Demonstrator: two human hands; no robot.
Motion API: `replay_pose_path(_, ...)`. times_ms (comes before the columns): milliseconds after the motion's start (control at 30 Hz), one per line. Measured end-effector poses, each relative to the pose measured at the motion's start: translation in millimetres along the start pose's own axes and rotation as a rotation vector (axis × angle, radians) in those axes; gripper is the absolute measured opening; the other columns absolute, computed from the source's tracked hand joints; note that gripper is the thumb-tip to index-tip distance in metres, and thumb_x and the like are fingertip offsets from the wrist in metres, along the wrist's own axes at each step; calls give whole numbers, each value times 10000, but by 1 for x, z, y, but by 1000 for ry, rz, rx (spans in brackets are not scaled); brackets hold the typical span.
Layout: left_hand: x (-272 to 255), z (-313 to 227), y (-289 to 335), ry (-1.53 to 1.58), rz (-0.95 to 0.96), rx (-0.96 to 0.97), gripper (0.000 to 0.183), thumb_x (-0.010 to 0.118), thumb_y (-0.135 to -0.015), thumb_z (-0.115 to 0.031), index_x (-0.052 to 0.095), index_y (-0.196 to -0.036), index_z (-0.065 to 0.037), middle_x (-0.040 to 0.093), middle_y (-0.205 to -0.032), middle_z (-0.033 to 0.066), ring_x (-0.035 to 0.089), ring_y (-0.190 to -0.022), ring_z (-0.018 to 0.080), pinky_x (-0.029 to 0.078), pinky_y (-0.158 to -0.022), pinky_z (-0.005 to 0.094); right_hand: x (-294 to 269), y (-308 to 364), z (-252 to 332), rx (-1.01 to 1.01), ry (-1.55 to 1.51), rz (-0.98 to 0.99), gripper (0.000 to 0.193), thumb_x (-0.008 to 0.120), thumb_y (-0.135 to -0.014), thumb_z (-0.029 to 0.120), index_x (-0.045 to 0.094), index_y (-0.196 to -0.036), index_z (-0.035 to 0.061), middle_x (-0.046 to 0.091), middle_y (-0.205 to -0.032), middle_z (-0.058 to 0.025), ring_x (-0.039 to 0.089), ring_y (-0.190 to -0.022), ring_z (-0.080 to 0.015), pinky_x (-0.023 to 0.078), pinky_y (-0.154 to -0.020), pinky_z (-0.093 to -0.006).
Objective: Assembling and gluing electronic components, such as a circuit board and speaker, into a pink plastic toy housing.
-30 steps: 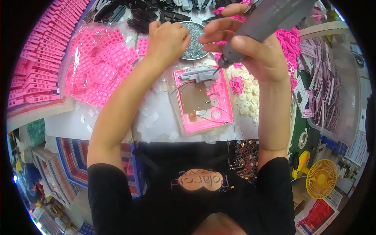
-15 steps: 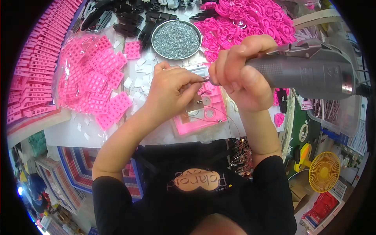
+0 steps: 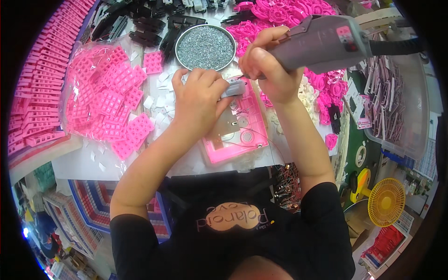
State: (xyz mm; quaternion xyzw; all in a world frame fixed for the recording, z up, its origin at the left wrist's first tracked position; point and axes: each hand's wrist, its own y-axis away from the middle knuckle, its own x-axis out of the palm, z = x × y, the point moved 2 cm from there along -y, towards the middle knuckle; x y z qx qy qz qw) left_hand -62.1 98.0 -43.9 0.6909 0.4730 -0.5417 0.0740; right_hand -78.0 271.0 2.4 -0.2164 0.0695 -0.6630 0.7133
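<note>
A grey electric screwdriver is gripped in my right hand, its body pointing off to the right with a black cord at its end. My left hand has its fingers bent around a grey plastic part at the far end of a pink plastic housing. Thin wires and a round opening show inside the housing, which lies on the table in front of me. The screwdriver's tip is hidden behind my right fingers. Just beyond my left hand stands a round dish of small screws.
Pink button pads in a clear bag lie on the left, beside stacked pink parts. Pink ring-shaped parts and black parts are heaped at the back. A clear bin and a yellow fan are at the right.
My right hand has lifted the screwdriver up and away from the housing, swinging its rear end farther back. My left hand has shifted slightly, with its fingers now over the grey part.
</note>
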Motion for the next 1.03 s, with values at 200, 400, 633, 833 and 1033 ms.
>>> replay_pose_path(200,2,1,-2,41,24,3,303,827,-751,-230,685,-989,-109,641,-1014,23,596,-1055,236,321,-1002,492,7,3,-10,-57,181,11,105,671,-851,17,577,-900,15,555,-677,-40,529,-558,-127,450,-542,-293)
replay_pose_path(400,3,8,-9,159,98,36,336,805,-790,-181,653,-1069,-73,650,-1036,83,617,-1020,311,428,-926,473,3,-5,-10,29,130,89,200,742,-828,72,610,-976,50,611,-770,-35,583,-682,-123,471,-610,-276)
replay_pose_path(633,-73,-4,5,306,70,-111,363,734,-829,-44,588,-1161,-28,622,-1232,186,634,-1135,357,533,-917,430,-44,-36,24,169,-30,42,407,768,-873,221,653,-1220,41,736,-919,-80,681,-763,-175,546,-692,-324)
replay_pose_path(833,-208,16,92,22,581,-240,405,729,-702,10,542,-1061,-9,578,-1171,212,594,-1092,422,497,-913,426,-104,10,-15,458,1306,156,354,754,-861,380,770,-1003,56,749,-807,-101,725,-740,-252,552,-695,-366)
replay_pose_path(1033,-214,-1,139,-30,883,-481,480,825,-729,-185,589,-1141,-115,611,-1156,176,554,-1186,401,377,-1105,573,-83,11,-47,290,1392,38,304,725,-884,334,769,-945,39,751,-824,-163,728,-742,-316,561,-717,-429)
